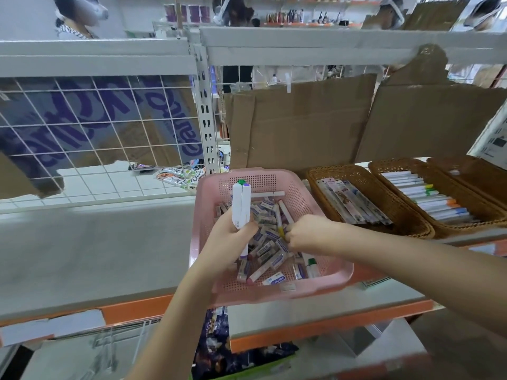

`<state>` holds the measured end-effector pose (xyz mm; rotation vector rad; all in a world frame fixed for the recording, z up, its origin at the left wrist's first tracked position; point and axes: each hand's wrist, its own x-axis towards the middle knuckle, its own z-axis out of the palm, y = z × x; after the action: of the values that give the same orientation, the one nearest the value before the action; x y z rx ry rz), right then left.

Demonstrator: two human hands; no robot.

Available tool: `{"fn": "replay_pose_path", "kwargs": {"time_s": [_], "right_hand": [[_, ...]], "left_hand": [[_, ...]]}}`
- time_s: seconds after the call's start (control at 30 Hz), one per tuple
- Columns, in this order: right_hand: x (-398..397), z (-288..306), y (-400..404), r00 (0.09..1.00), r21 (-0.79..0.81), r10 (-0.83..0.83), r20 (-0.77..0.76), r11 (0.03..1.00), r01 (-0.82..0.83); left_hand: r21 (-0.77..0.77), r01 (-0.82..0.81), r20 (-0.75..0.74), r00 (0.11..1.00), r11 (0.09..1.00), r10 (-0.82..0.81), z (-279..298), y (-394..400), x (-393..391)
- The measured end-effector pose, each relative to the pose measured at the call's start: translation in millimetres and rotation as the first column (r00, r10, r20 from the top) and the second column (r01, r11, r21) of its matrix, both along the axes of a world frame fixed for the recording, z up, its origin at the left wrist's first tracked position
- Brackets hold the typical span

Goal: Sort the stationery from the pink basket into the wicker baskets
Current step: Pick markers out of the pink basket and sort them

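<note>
The left hand (233, 237) is gripping two white markers (241, 207) upright over the pink basket (274, 293), caps up, one green, one purple. The right hand (307, 233) is pinching a yellow-tipped marker (279, 222) lying among erasers, pointing toward the basket's far edge. Three wicker baskets (411, 229) are sitting along the shelf's right end.

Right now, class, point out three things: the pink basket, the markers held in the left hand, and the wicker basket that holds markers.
pink basket (274, 293): head view, bare front wall.
markers (241, 204): head view, white barrels above the left hand (233, 237).
wicker basket (384, 167): head view, back rim.
</note>
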<state>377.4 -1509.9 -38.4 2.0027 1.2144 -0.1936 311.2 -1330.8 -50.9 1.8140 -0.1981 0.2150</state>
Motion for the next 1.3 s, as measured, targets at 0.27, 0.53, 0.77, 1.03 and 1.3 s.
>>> {"fn": "replay_pose_path", "kwargs": {"time_s": [0.27, 0.53, 0.77, 1.03, 1.3], "right_hand": [[1.1, 0.1, 2.6, 0.999, -0.029, 0.038, -0.023, 0.999, -0.038], [1.8, 3.0, 1.3, 0.999, -0.035, 0.037, -0.025, 0.999, -0.038], [3.5, 3.5, -4.5, 0.999, 0.008, 0.049, -0.001, 0.999, -0.049], [3.9, 1.0, -0.1, 1.0, -0.043, 0.027, 0.008, 0.999, -0.026], [-0.7, 12.3, 5.0, 0.998, -0.113, -0.067, -0.019, 0.991, 0.064]], "left_hand": [[0.002, 0.0, 0.0, 1.0, 1.0, 0.0, -2.2, -0.3, 1.5], [-0.004, 0.015, 0.004, 1.0, 1.0, -0.015, -0.2, -0.8, 1.1], [0.021, 0.017, 0.002, 1.0, 1.0, -0.017, -0.7, 0.0, 1.1], [0.023, 0.007, -0.054, 0.998, 1.0, -0.006, -0.5, 0.6, -0.7], [0.034, -0.018, -0.048, 0.999, 0.999, 0.02, 6.5, -1.4, -6.7]]}}
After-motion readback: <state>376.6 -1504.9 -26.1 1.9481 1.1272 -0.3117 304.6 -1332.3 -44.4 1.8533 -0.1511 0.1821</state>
